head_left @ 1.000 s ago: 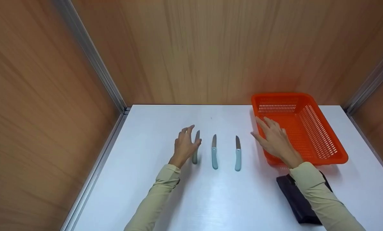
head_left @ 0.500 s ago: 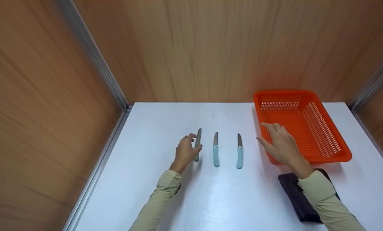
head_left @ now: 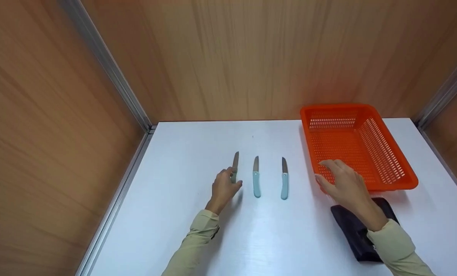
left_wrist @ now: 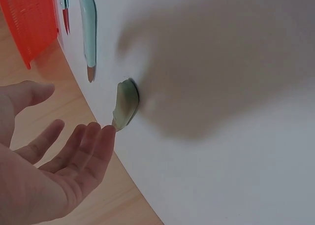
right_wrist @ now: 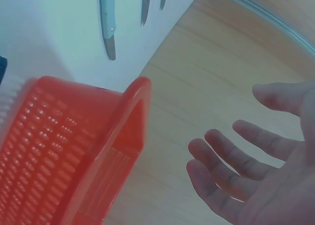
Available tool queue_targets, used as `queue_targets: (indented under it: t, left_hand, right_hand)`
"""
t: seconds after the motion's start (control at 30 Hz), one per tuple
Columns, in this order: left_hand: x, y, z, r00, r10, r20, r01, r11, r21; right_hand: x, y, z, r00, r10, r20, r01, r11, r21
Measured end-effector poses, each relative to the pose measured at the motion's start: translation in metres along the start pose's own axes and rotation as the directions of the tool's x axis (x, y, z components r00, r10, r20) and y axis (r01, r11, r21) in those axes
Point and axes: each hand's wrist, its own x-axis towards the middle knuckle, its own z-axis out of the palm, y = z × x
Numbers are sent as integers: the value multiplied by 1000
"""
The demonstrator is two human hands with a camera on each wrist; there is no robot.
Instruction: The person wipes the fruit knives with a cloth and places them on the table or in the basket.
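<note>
Three small knives with pale blue-green handles lie in a row on the white table, blades toward the back wall. My left hand (head_left: 224,188) hovers over the handle of the left knife (head_left: 235,160), hiding part of it; fingers and thumb are spread. The left wrist view has this left hand (left_wrist: 59,161) holding nothing, fingertips overlapping the near outline of the knife (left_wrist: 127,102). To its right lie the middle knife (head_left: 256,180) and the right knife (head_left: 284,182). My right hand (head_left: 347,186) hovers over the near left corner of the orange basket (head_left: 408,184), fingers loosely bent, nothing in them.
The orange basket with perforated sides stands at the back right. A dark pouch-like item (head_left: 351,230) lies in front of it, partly under the right forearm. Wooden panels (head_left: 228,57) close off the back and sides.
My left hand has drawn back slightly along the left knife toward its handle. My right hand has moved back and right, down toward the basket's near corner. The knives stay in place.
</note>
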Motion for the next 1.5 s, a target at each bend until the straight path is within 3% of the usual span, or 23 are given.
queue_targets:
  t: [0.47, 0.7, 0.87, 1.1, 1.27, 1.37, 1.5]
  left_hand:
    - [8, -10, 13, 996, -94, -3, 93, 995, -26]
    - [11, -12, 18, 994, -106, -31, 106, 994, -4]
    - [12, -13, 20, 994, -101, -44, 101, 995, -5]
    - [15, -17, 22, 993, -115, -36, 115, 993, -10]
    - [14, -18, 24, 992, -125, -30, 125, 992, -2]
    - [13, -18, 24, 991, -128, -24, 128, 992, -6]
    - [11, -19, 25, 993, -113, -20, 113, 994, -4]
  right_hand:
    - [-34, 4, 4, 996, 40, 77, -34, 996, -85]
    - [-48, 15, 6, 961, 179, 209, -152, 978, -140]
    - [-58, 28, 9, 912, 281, 298, -242, 957, -161]
    - [-70, 46, 13, 782, 432, 449, -343, 900, -268]
    - [-75, 55, 15, 709, 476, 521, -354, 879, -320]
    - [-78, 59, 18, 674, 491, 552, -346, 870, -351]
    - [-82, 66, 20, 653, 505, 564, -338, 861, -380]
